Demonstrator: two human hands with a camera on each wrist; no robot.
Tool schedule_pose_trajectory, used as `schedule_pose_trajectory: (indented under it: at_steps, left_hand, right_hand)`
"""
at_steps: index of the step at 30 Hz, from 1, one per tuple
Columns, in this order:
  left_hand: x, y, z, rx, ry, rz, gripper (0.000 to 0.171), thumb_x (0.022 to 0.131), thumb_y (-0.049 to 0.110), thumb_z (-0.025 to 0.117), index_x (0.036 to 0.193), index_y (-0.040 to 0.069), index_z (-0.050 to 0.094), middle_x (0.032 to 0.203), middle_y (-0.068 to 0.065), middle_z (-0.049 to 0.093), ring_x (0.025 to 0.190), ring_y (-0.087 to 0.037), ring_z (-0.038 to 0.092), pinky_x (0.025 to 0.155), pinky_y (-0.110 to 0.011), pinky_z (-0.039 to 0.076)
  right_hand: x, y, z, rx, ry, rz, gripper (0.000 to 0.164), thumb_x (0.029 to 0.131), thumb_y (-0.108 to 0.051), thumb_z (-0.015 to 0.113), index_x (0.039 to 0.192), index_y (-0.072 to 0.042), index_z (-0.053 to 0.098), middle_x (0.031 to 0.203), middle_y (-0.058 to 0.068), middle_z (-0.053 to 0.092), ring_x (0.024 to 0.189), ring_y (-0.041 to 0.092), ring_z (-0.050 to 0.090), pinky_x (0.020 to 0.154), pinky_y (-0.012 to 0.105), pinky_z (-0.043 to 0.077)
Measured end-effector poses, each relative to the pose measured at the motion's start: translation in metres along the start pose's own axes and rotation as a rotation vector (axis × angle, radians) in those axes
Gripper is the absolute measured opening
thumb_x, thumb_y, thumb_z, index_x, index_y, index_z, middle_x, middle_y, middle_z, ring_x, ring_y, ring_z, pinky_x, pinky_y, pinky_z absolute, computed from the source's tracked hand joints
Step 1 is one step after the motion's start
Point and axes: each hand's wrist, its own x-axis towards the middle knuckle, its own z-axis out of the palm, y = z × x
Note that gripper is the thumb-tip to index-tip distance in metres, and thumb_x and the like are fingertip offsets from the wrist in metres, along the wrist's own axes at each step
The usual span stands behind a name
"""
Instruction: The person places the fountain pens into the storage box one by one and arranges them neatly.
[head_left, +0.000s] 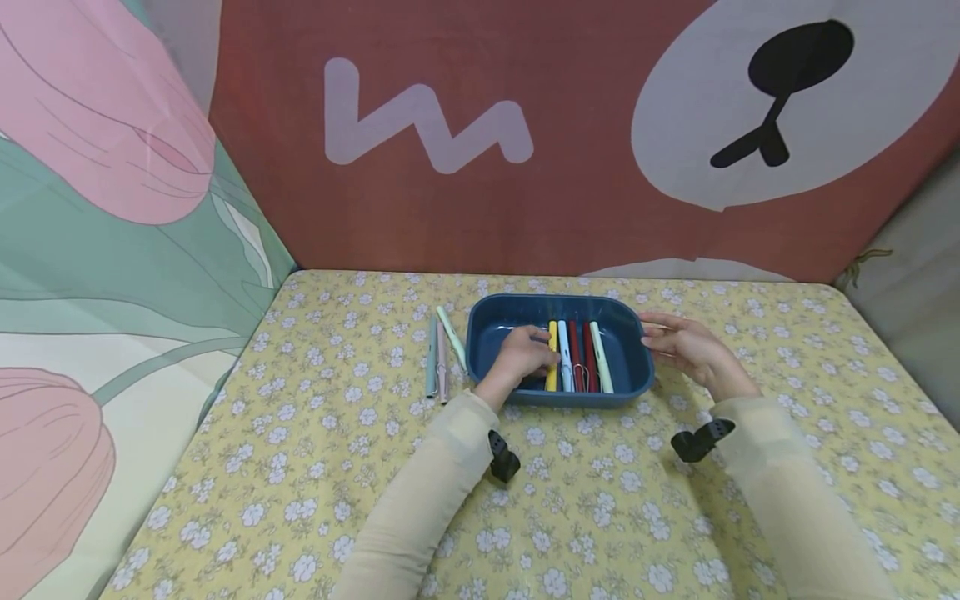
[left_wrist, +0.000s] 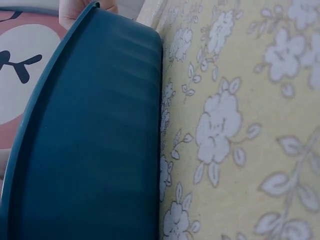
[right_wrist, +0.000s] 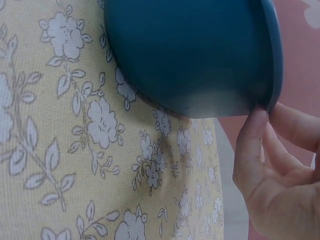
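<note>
A dark blue tray [head_left: 495, 310] with rounded corners holds a row of capped pens: a yellow pen [head_left: 552, 379], a light blue pen [head_left: 565, 350], two dark red pens [head_left: 590, 354] and a pale green pen [head_left: 602, 362]. My left hand [head_left: 522, 354] reaches over the tray's near left side and holds the yellow pen at its middle, fingertips partly hidden. At the tray's right end, my right hand [head_left: 686, 346] pinches the rim between thumb and fingers. The right wrist view shows this pinch by the fingers [right_wrist: 250, 135] closely. Only the tray's outer wall [left_wrist: 100, 120] fills the left wrist view.
Left of the tray lie a grey-green pen [head_left: 431, 358] and a pinkish pen [head_left: 442, 367], side by side. Another pale green pen [head_left: 451, 337] slants against the tray's left wall. A yellow flowered cloth [head_left: 300, 467] covers the table, with a printed curtain [head_left: 450, 217] behind.
</note>
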Motion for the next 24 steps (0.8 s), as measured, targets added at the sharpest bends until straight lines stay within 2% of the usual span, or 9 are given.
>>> schedule_pose_trajectory:
  at_steps: [7,13,17,24]
  left_hand:
    - [0.002,0.003,-0.001,-0.106,0.02,0.124,0.041,0.089,0.007,0.066,0.129,0.003,0.056,0.113,-0.017,0.062,0.099,-0.032,0.066,0.079,-0.036,0.062]
    - [0.0,0.01,-0.004,-0.178,0.043,0.193,0.041,0.09,0.007,0.065,0.129,0.001,0.056,0.113,-0.019,0.061,0.103,-0.036,0.063,0.085,-0.04,0.06]
    - [-0.003,0.014,-0.008,-0.202,0.041,0.204,0.042,0.09,0.007,0.065,0.13,0.0,0.054,0.113,-0.019,0.06,0.106,-0.038,0.062,0.088,-0.043,0.059]
    - [-0.011,0.022,-0.02,-0.239,0.048,0.185,0.041,0.091,0.009,0.065,0.131,0.007,0.056,0.118,-0.016,0.06,0.11,-0.034,0.062,0.087,-0.036,0.06]
  right_hand:
    - [0.0,0.0,0.0,-0.005,-0.001,0.003,0.064,0.098,-0.01,0.051,0.153,-0.006,0.02,0.097,-0.023,0.055,0.086,-0.009,0.061,0.079,0.011,0.054]
    - [0.0,0.0,-0.001,0.004,-0.006,-0.002,0.064,0.098,-0.009,0.051,0.153,-0.005,0.02,0.097,-0.023,0.054,0.086,-0.009,0.061,0.08,0.011,0.054]
    - [0.001,0.0,-0.001,0.012,-0.008,-0.004,0.064,0.097,-0.009,0.051,0.153,-0.005,0.02,0.094,-0.025,0.056,0.086,-0.009,0.061,0.079,0.011,0.054]
    - [0.002,0.001,-0.002,0.025,-0.013,-0.004,0.064,0.097,-0.009,0.053,0.153,-0.006,0.021,0.094,-0.025,0.056,0.086,-0.009,0.062,0.078,0.011,0.055]
